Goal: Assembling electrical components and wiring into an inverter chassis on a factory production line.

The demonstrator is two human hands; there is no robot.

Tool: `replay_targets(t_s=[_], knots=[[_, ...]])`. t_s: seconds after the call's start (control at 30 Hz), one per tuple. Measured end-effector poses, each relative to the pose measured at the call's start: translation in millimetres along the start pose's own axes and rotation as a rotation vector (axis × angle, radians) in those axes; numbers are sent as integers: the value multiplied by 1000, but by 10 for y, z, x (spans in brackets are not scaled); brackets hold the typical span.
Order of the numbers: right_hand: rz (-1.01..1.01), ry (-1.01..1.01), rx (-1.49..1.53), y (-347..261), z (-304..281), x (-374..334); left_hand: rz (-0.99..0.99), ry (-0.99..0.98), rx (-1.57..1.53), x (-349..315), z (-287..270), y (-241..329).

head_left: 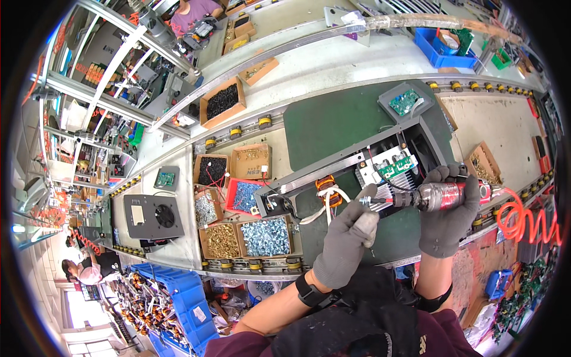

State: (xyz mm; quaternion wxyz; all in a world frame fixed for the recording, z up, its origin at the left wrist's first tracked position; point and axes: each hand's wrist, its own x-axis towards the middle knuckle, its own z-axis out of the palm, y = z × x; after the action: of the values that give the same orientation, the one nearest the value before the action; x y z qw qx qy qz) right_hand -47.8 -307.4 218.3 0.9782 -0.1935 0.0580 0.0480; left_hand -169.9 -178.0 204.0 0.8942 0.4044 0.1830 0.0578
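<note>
The step in hand looked like seating a small screw point(366, 201) on the tip of the power driver point(440, 196) — a judgement from how the two met above the open metal chassis point(433, 146). The next move seemed to call for keeping bit and screw in line and tilting the tool toward a hole, clear of the white wires point(327, 202) and the green circuit board point(399, 168). The chassis lay aslant on the green work mat point(321, 122), just beyond the hands. The right hand point(450, 211) was wrapped around the driver's body, holding it nearly level with the bit pointing left. The left hand point(350, 238) reached up from below, its fingers curled and thumb and forefinger pinched on the screw — though the exact contact with the bit was too small to make out.
</note>
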Motion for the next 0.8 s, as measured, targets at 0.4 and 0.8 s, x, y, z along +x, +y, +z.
replay_targets(t_s=[0.4,0.8], knots=[[11,60,-19,-116,-98,217,-92,241,-603,541,-1060,182],[-101,-75,-351,15,-249,476,-170,373,-30,471,-1313,-125]])
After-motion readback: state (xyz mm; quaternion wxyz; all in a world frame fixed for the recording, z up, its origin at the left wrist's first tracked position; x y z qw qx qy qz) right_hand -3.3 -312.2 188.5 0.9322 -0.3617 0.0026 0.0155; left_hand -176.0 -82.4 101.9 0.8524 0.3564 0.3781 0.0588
